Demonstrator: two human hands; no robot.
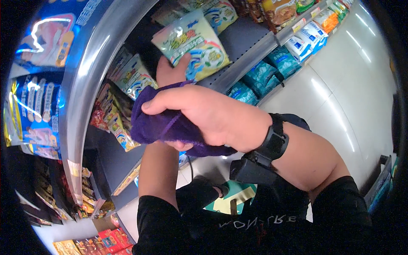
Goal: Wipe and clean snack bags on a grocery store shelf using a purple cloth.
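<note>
My left hand (172,70) reaches up into the shelf and grips the lower edge of a pale green and yellow plastic packet (196,46) printed with a football and rainbow bands. Its fingers are partly hidden behind the packet. Crossing in front of my left forearm (159,172), my right hand (204,111) clutches a bunched purple cloth (159,124), thumb on top and fingertips showing below. A black strap device (271,143) sits on my right wrist. Similar packets (132,76) stand just left of my left hand.
The grey metal shelf (248,41) has a raised front rail. Teal bags (282,60) and white-blue packs (306,40) line a lower level at right. A curved shelf edge (92,57) and blue packages (41,105) are at left. Shiny floor tiles (322,95) lie right.
</note>
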